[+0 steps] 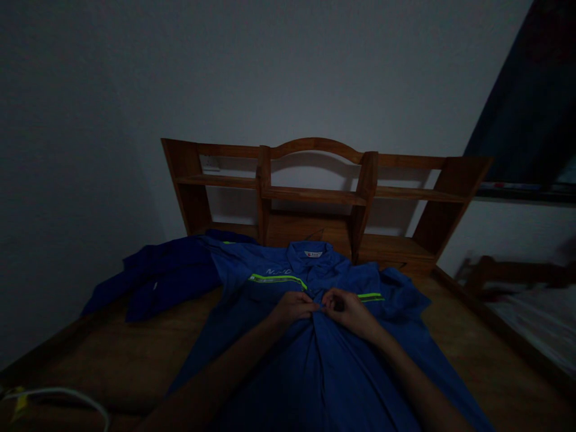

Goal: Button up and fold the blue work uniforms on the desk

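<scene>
The left hand and right hand, both pinched nearly closed, hold the front placket of a blue collared work shirt before wooden shelves.

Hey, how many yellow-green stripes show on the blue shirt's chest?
2. One yellow-green stripe is below the pale lettering; the other stripe is beside the right hand, which may hide part of it. Folds in the blue shirt could hide more.

The left fingers and right fingers pinch a blue shirt along its front.
</scene>
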`<state>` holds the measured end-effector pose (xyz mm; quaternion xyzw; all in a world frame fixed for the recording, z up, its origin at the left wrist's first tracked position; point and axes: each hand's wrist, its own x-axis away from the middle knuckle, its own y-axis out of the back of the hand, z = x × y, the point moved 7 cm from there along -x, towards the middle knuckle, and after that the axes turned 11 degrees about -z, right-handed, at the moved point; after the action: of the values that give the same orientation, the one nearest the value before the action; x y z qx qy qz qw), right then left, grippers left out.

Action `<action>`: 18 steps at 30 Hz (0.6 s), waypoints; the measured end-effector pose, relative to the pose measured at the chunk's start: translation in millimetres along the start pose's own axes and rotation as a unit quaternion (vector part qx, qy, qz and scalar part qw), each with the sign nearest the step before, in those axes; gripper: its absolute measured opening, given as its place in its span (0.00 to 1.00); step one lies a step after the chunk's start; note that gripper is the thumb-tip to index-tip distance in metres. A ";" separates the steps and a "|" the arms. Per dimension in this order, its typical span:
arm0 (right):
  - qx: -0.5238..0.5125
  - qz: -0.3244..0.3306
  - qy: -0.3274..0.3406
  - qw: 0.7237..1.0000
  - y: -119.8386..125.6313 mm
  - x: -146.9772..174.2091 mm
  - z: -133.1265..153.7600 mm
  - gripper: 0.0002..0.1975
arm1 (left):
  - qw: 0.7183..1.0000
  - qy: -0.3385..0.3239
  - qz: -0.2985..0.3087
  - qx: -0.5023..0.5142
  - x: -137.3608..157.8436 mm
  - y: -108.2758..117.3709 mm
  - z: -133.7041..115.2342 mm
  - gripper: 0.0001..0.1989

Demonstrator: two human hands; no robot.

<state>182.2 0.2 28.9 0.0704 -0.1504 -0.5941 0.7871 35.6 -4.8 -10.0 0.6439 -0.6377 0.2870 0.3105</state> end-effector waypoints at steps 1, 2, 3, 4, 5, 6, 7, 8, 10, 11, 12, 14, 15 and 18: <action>-0.002 0.001 -0.002 1.000 -0.2 0.1 -0.5 0.07 | 1.000 -0.001 0.000 0.001 0.1 -0.1 -0.2 0.19; -0.005 0.002 -0.003 1.000 -0.3 0.1 -1.0 0.07 | 1.000 -0.001 0.000 0.002 0.4 -0.2 -0.4 0.19; -0.007 0.002 -0.004 1.000 -0.4 0.1 -1.4 0.07 | 1.000 0.000 0.003 0.006 0.9 -0.4 -0.8 0.19; -0.009 0.002 -0.004 1.000 -0.4 0.1 -2.0 0.07 | 1.000 0.002 0.009 0.013 1.5 -0.9 -1.2 0.19; -0.011 0.002 -0.005 1.000 -0.3 0.0 -2.5 0.07 | 1.000 0.005 0.016 0.019 2.2 -1.4 -1.6 0.20; -0.012 0.001 -0.006 1.000 -0.3 -0.1 -3.0 0.07 | 0.999 0.010 0.021 0.024 2.7 -1.5 -1.7 0.20; -0.012 0.001 -0.007 1.000 -0.3 -0.2 -3.5 0.07 | 0.999 0.015 0.023 0.027 3.0 -1.3 -1.6 0.21; -0.012 0.002 -0.007 1.000 -0.5 -0.3 -3.8 0.07 | 0.999 0.020 0.025 0.028 3.1 -0.9 -1.2 0.22; -0.009 0.003 -0.005 1.000 -0.8 -0.3 -3.8 0.07 | 0.999 0.024 0.025 0.026 2.5 -0.2 -0.3 0.23; -0.008 0.003 -0.003 1.000 -1.0 -0.2 -3.6 0.07 | 0.999 0.024 0.025 0.025 1.9 0.0 0.2 0.23; -0.007 0.003 -0.001 1.000 -1.2 -0.1 -3.4 0.07 | 0.999 0.023 0.025 0.025 1.1 -0.1 0.8 0.22; -0.006 0.002 0.001 1.000 -1.7 0.1 -3.3 0.07 | 0.999 0.021 0.027 0.031 -0.2 -0.8 2.2 0.22; -0.005 0.002 0.002 1.000 -2.1 0.1 -3.6 0.07 | 0.999 0.022 0.027 0.036 -0.6 -1.1 2.8 0.22; -0.002 0.004 0.001 1.000 -3.3 -0.2 -5.4 0.07 | 0.998 0.022 0.032 0.048 0.8 -2.4 2.5 0.21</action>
<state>180.9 -1.0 22.7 0.0691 -0.1488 -0.5912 0.7897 37.9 -7.3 -11.1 0.6311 -0.6361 0.3414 0.2839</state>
